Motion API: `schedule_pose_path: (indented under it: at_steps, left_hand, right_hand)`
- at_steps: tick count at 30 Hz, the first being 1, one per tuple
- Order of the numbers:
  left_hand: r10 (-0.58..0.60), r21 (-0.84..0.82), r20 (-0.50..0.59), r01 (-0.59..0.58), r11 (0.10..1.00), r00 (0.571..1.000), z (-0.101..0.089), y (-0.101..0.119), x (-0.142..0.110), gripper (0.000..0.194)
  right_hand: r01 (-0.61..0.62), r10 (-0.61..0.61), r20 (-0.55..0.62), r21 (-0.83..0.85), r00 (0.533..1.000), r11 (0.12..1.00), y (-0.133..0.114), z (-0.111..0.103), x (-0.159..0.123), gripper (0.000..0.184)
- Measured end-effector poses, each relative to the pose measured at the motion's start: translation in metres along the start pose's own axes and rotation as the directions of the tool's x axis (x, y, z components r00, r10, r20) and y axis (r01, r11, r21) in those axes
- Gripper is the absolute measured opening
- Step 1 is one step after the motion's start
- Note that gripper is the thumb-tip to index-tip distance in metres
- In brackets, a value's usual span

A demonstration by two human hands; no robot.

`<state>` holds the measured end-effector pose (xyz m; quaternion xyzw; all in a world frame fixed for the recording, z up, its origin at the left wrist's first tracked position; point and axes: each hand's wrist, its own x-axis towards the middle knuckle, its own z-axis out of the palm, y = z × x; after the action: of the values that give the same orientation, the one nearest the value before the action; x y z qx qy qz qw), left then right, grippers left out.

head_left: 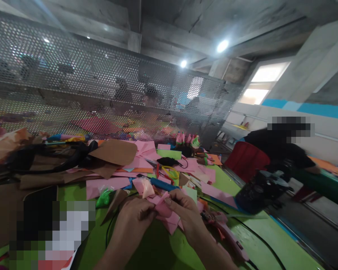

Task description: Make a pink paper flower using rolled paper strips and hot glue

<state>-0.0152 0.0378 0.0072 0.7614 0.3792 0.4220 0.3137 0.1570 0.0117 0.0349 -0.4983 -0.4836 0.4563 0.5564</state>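
Over the green tabletop (163, 247), my left hand (136, 213) and my right hand (184, 210) meet around a pink sheet piece (165, 210). Its upper edge is curled between the right thumb and fingers. The left fingers pinch its left side. Whether it is paper or thin foam I cannot tell. More pink pieces (171, 224) lie just below it. Right of my right hand lies a pink glue gun (228, 232) with a black cord. Behind the left fingers sits a small clear bag with pale contents (147, 187).
Pink, brown and orange sheets (142, 150) heap up across the back, before a perforated metal screen (101, 86). A green plastic bag (104, 197) lies at left. Small cone-shaped crafts (195, 142) stand at the back. A black bin (263, 191) and a seated person (281, 146) are at right.
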Motion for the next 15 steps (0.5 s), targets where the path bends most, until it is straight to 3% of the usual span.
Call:
schedule_pose_path:
  at_steps: [15]
  left_hand:
    - [-0.008, 0.004, -0.002, 0.008, 1.000, 1.000, -0.0030, 0.0036, -0.0006, 0.023]
  right_hand:
    - [0.018, -0.025, -0.057, -0.124, 0.998, 0.992, 0.0039, -0.0030, 0.0026, 0.040]
